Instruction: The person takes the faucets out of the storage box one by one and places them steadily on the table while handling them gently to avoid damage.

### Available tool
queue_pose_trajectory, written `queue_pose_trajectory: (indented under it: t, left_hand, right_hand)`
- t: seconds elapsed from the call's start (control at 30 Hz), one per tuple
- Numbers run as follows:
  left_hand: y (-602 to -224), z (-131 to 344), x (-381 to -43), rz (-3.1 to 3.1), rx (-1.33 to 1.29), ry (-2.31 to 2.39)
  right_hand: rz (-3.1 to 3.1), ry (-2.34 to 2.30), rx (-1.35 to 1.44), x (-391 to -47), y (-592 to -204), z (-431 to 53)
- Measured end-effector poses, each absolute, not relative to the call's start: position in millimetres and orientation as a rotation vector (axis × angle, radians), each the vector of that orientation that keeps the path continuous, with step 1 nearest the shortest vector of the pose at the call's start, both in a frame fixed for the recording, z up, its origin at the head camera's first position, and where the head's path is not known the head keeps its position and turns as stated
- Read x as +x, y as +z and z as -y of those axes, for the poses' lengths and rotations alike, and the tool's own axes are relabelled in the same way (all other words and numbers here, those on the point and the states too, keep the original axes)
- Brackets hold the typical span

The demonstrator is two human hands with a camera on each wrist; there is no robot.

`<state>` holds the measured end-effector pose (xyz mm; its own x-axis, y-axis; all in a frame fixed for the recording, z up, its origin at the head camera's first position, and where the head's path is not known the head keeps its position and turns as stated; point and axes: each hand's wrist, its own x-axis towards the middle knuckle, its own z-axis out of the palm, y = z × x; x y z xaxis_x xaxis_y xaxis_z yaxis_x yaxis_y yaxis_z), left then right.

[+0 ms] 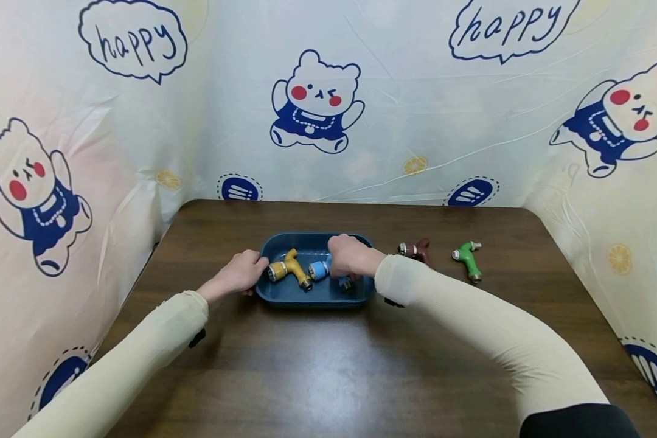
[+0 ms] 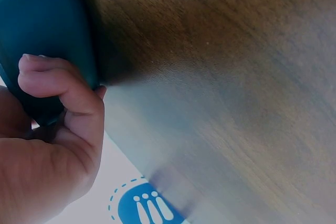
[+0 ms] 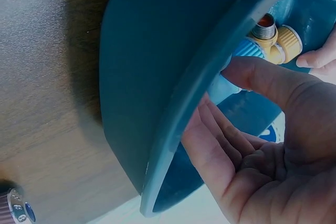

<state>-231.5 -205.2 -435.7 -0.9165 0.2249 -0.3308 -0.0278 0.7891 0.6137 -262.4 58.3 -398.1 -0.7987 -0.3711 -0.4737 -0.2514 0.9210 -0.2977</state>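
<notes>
A blue oval tray (image 1: 306, 298) stands on the table. My left hand (image 1: 241, 271) grips its left end, thumb at the rim and fingers against the outer wall (image 2: 47, 19). Inside the tray, on the left, lies a yellow Y-shaped tap fitting (image 1: 292, 264) with a ribbed collar and a metal threaded end. Beside it is a light-blue Y-shaped tap fitting (image 1: 319, 270). My right hand (image 1: 353, 255) reaches over the tray's right side and holds the blue fitting between thumb and fingers; the hand hides much of it. In the right wrist view, the thumb (image 3: 257, 74) touches its blue body.
On the brown wooden table (image 1: 306, 365), right of the tray, lie a dark red fitting (image 1: 414, 250), partly behind my right sleeve, and a green fitting (image 1: 468, 261) farther right. A printed cloth (image 1: 389, 121) hangs around the table's back and sides.
</notes>
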Motion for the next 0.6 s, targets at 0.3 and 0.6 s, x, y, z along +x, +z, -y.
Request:
queue_pose_trajectory:
  t: [0.3,0.6]
  left_hand:
    - [-435.0,205.9,-230.8,-2.602,0.164,0.897]
    - [-435.8,204.0,-229.9,-2.612,0.169,0.897]
  right_hand:
    - [-2.558,-0.284,-0.464,-260.9,-396.0,-60.8]
    - [-2.56,-0.284,-0.495,-258.5,-390.2,-64.0]
